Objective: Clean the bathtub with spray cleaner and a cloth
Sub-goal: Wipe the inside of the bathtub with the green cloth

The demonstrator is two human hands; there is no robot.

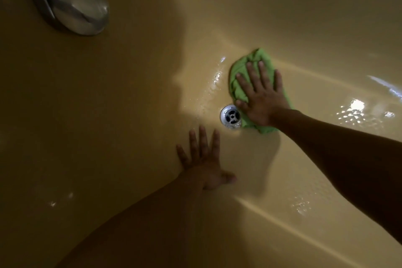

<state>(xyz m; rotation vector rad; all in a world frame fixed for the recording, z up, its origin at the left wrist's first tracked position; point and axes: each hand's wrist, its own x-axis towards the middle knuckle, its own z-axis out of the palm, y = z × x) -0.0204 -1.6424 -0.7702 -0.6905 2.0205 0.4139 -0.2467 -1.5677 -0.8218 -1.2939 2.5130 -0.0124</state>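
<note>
I look down into a yellow bathtub [315,28]. A crumpled green cloth [240,69] lies on the wet tub floor just right of the metal drain [231,116]. My right hand [261,95] presses flat on the cloth with straight, spread fingers. My left hand [204,159] rests flat on the tub's end wall below the drain, fingers spread and holding nothing. No spray cleaner is in view.
A round chrome overflow cap [71,0] sits on the end wall at the upper left. Wet, glossy patches [356,111] shine on the tub floor at the right. The left half of the tub lies in shadow.
</note>
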